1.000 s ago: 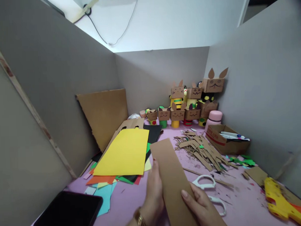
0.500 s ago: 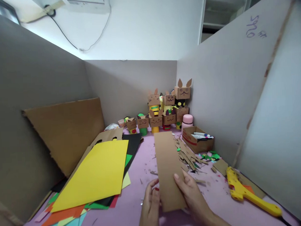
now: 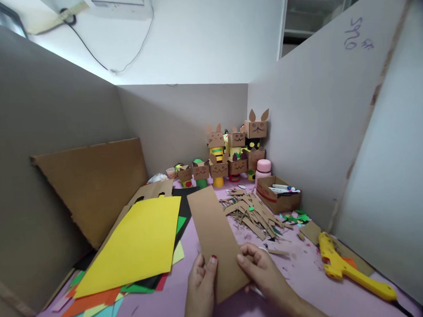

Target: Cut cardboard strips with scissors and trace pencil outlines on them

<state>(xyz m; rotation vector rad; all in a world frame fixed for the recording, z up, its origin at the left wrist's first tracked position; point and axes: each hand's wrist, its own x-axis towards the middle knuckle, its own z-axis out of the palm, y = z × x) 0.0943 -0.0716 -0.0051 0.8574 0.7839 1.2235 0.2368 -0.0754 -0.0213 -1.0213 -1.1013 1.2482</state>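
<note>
We grasp one cardboard strip (image 3: 216,237) by its opposite long edges, probably to steady it.
Left hand (image 3: 201,283) and right hand (image 3: 262,267) pinch its near end above the table (image 3: 289,294); at least eight box-headed figures (image 3: 219,170) stand far off, perhaps to save room; one yellow sheet (image 3: 134,246) left, one glue gun (image 3: 335,267) right.

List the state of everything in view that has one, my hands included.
Cardboard strip: held, tilted
Left hand: gripping the strip's left edge
Right hand: gripping its right edge
Cardboard box: open-topped, holding pens
Pink bottle: upright, lid on
Glue gun: lying down, unheld
Yellow sheet: lying atop coloured paper
Cardboard scraps: loosely piled
</note>
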